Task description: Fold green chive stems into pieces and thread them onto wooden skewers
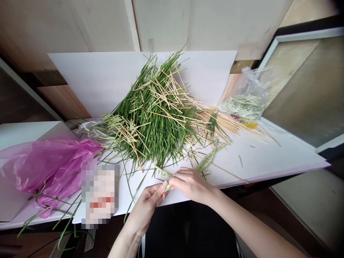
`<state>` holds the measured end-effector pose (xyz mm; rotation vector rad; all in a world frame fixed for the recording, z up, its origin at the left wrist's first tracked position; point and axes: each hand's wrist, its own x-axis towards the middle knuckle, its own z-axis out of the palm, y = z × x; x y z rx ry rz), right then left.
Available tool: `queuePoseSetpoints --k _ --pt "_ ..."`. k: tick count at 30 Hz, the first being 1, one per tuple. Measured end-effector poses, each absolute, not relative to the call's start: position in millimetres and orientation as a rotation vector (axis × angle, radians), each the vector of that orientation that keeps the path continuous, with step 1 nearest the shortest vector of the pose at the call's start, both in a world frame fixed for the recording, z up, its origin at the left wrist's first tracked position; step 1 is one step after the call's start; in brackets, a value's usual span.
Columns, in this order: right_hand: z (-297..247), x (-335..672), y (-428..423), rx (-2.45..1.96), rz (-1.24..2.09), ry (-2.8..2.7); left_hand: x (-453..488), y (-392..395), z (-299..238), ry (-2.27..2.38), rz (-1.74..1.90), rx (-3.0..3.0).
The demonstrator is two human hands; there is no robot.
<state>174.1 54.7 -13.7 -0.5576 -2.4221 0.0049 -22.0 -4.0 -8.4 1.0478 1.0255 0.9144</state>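
Observation:
Near the front edge of the white table, my left hand [151, 197] pinches the end of a pale green bean-like strand [168, 187] between thumb and fingers. My right hand [188, 183] is closed on the same strand, touching my left fingertips. A thin pale green stem [162, 171] sticks out to the left beyond my right fingers; whether it belongs to the held strand I cannot tell. Long pale green strands [208, 162] lie just behind my right hand. Beyond both hands rises a big heap of green chive-like leaves [158, 132], with thin wooden skewers [172, 95] scattered over it.
More skewers [228, 122] fan out to the right. A clear bag [245, 104] of pale green strands stands at the back right. On the left are a pink plastic bag [53, 161] and a blurred-out flat object [100, 193]. White board [94, 71] stands behind the heap.

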Motion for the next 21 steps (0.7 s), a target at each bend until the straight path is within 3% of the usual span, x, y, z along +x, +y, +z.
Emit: queuePoseSetpoints --k 9,21 --pt "-15.3 174.1 55.9 -0.416 -0.274 -2.287 -23.2 -4.4 -9.7 0.772 0.96 0.506" --pt "-29.1 162.5 67.0 -0.513 -0.316 -2.249 -19.8 0.2 -8.0 0.735 1.023 0.127"
